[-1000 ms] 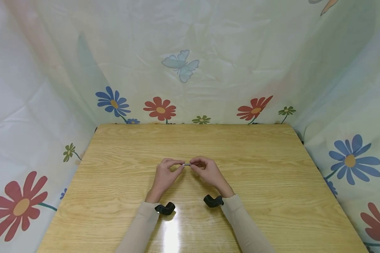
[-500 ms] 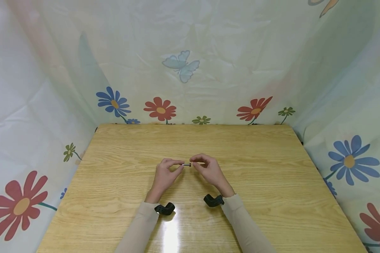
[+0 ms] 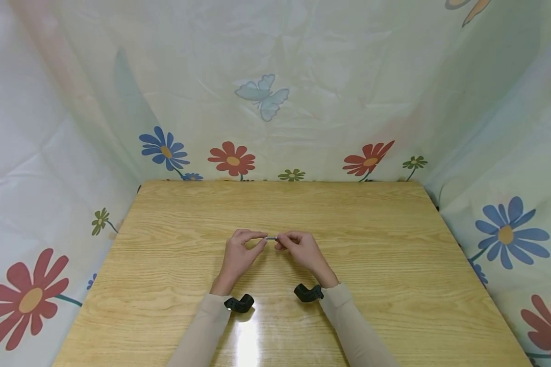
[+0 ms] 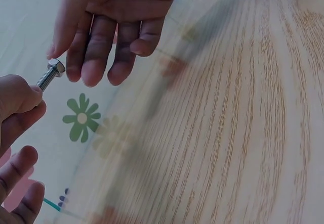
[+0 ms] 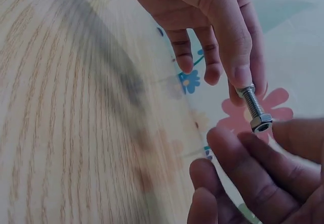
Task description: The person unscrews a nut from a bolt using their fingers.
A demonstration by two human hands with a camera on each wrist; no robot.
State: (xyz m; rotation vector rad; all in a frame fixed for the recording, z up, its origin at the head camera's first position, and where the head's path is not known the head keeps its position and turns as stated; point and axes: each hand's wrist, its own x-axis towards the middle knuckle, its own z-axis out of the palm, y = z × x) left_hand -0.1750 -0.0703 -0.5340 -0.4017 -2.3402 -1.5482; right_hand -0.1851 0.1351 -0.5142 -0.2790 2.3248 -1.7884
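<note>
My left hand (image 3: pixel 241 253) pinches the head end of a silver metal bolt (image 3: pixel 270 238) between thumb and index finger. Its threaded shank points right, toward my right hand (image 3: pixel 303 251). A hex nut (image 5: pixel 261 124) sits at the bolt's far end, its hole facing the right wrist camera. In the right wrist view my right thumb lies against the nut's side, with the index and middle fingers just below. From the left wrist view, the bolt (image 4: pixel 46 78) rises out of the left fingertips, and the right thumb tip is right at the nut (image 4: pixel 56 67).
Both hands are above a light wood table (image 3: pixel 367 224). A pale curtain (image 3: pixel 321 76) printed with flowers and a butterfly surrounds it on the back and both sides. Black wrist cameras (image 3: pixel 240 303) are strapped at both cuffs.
My right fingers came off the nut end, spread apart, then closed in again with the thumb forward and fingers lower. My left hand and the bolt stay almost still.
</note>
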